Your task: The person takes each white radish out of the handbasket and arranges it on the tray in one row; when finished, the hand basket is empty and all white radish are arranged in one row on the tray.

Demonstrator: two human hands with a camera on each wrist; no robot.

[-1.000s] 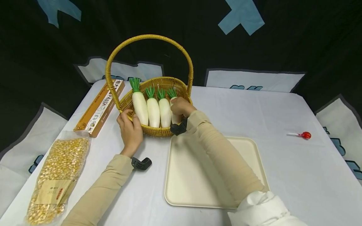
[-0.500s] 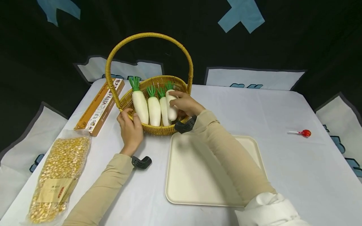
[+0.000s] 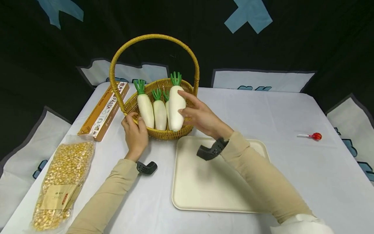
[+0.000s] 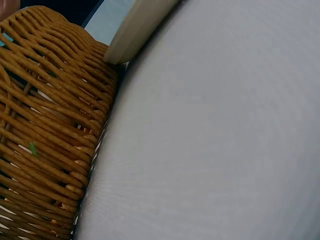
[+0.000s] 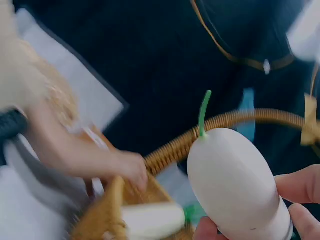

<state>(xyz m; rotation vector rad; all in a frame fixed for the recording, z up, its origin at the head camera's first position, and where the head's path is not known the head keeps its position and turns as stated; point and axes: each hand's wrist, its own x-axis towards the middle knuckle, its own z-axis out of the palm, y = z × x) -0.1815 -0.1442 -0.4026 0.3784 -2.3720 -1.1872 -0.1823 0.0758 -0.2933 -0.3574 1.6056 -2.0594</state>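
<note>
A white radish (image 3: 177,107) with a green top is held by my right hand (image 3: 205,118), raised over the right side of the wicker basket (image 3: 166,135). In the right wrist view, fingers and thumb pinch that radish (image 5: 232,180) from both sides. Three more radishes, among them the leftmost one (image 3: 145,110), lean side by side inside the basket; the held one partly covers its neighbour. My left hand (image 3: 135,135) grips the basket's left front rim. The left wrist view has the basket's woven wall (image 4: 55,120) close up, without the gripping fingers.
Below the basket lies a cream tray (image 3: 198,195), partly under my right forearm. A pasta box (image 3: 103,112) and a bag of corn kernels (image 3: 64,165) are on the left. To the far right is a red lollipop (image 3: 315,136). The basket's tall handle (image 3: 155,36) arches above it.
My right hand has lifted the rightmost radish up out of its spot in the basket and turned it toward me. The left hand stays on the rim.
</note>
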